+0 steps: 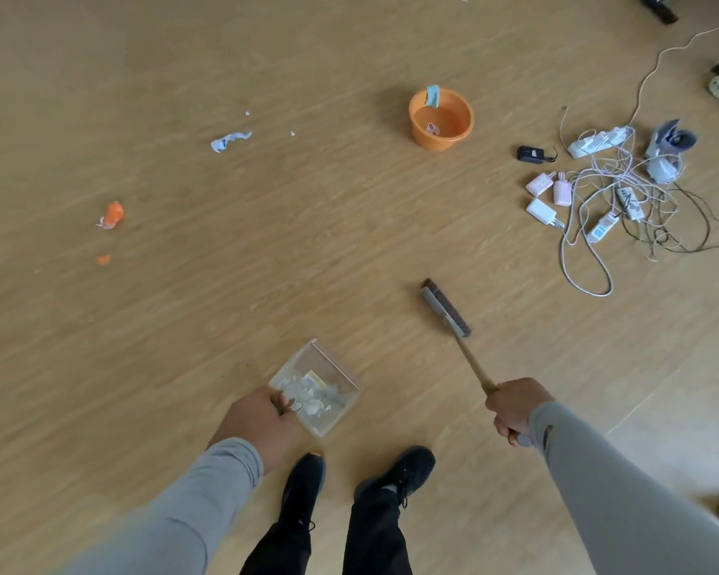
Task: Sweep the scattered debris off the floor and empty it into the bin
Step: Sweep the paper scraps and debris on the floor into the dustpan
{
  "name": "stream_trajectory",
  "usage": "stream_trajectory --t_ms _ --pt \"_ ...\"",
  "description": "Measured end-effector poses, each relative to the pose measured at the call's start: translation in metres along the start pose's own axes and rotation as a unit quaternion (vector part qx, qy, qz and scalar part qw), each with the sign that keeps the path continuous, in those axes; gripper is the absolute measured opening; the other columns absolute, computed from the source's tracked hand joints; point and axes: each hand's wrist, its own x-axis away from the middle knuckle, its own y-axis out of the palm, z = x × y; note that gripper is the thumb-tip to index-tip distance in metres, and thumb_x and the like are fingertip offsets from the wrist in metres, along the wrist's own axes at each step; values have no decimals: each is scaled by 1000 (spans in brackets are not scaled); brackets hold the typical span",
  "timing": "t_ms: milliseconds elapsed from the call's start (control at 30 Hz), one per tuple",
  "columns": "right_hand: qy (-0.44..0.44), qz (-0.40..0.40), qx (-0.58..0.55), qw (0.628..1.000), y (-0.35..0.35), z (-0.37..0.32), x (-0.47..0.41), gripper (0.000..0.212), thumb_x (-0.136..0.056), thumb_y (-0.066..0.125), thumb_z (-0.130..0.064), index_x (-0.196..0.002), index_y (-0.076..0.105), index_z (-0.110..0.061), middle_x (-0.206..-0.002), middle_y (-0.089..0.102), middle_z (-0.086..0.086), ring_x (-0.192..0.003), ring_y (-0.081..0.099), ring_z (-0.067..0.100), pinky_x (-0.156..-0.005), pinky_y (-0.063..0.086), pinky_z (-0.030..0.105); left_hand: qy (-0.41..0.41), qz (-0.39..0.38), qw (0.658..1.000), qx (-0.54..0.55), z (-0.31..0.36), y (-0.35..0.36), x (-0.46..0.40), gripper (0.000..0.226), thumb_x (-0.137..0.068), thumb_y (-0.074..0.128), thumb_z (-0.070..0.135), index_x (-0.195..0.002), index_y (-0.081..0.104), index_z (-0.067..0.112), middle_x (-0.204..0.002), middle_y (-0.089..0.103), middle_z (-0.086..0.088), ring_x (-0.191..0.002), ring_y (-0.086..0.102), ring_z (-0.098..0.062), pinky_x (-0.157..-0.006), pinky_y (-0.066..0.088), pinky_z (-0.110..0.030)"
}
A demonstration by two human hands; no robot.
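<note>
My left hand (258, 421) grips the near edge of a clear plastic dustpan box (328, 367) with several paper scraps inside, held just above the wooden floor. My right hand (513, 408) grips the wooden handle of a small brush (445, 307), whose dark bristle head points away toward the bin. The orange bin (441, 120) stands further off, with a blue scrap on its rim and a bit of paper inside. Debris lies to the left: a crumpled white-blue paper (229, 141), an orange scrap (112, 215) and a smaller orange bit (104, 259).
A tangle of white cables, chargers and power strips (611, 193) covers the floor at the right, with a black adapter (532, 154) beside it. My two black shoes (349, 479) stand below the dustpan. Tiny white specks (248, 113) dot the far floor.
</note>
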Motion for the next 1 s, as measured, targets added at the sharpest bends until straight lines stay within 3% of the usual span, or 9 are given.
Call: stream_trajectory --t_ms 167,333,467,533,600,700,800,900,1000 --pt "12 -61 50 997 45 13 37 33 -93 45 -4 -119 62 -11 -66 51 8 -50 44 22 -37 36 22 -5 -10 1000 0 6 -9 -8 5 -94 59 28 -93 62 24 -86 63 9 -75 60 -12 -71 46 -27" --pt "-19 -80 142 986 53 25 85 55 -96 40 -21 -149 43 -34 -101 62 -5 -77 67 15 -54 57 23 -6 -22 1000 -16 10 -16 -9 6 -94 55 28 -93 60 24 -88 63 5 -79 62 -19 -69 45 -29" --pt "-55 -73 209 974 32 36 113 54 -97 45 -25 -149 44 -39 -107 57 -11 -85 64 5 -69 52 17 -4 -18 1000 -24 12 -19 -7 9 -95 54 29 -89 57 23 -85 63 3 -74 61 -20 -61 42 -28" --pt "-54 -74 167 982 8 44 124 50 -95 54 -28 -143 52 -40 -98 62 -7 -70 64 5 -57 49 18 -4 -16 1000 -18 11 -19 -5 9 -94 55 29 -87 56 23 -85 63 2 -73 61 -19 -61 43 -28" --pt "-28 -81 88 992 -18 54 134 46 -92 63 -26 -137 59 -36 -73 63 -1 -47 54 10 -45 41 24 3 -12 1000 -10 7 -17 -3 9 -92 57 28 -84 56 24 -83 62 3 -69 59 -17 -60 44 -28" --pt "-12 -74 29 997 -39 62 146 41 -95 63 -15 -134 61 -29 -57 55 4 -39 41 13 -41 34 24 5 -12 1000 3 3 -12 2 9 -91 57 26 -82 56 25 -83 64 3 -72 62 -18 -67 51 -30" --pt "-15 -31 -4 999 -29 56 142 42 -97 60 -18 -135 57 -34 -59 56 5 -41 41 14 -41 33 23 7 -7 1000 11 4 -9 4 11 -92 57 28 -81 56 25 -84 66 3 -76 65 -21 -74 57 -35" --pt "-36 10 43 998 9 43 119 46 -97 53 -24 -142 53 -36 -78 66 4 -49 52 18 -41 38 23 8 -6 1000 3 5 -9 3 8 -93 57 28 -86 59 23 -88 67 1 -79 66 -23 -74 56 -34" --pt "-50 -24 89 994 55 28 108 45 -98 46 -20 -142 52 -31 -89 66 4 -57 56 20 -43 43 23 7 -9 1000 -10 3 -9 0 9 -93 56 28 -90 59 21 -86 66 1 -76 64 -21 -66 50 -31"
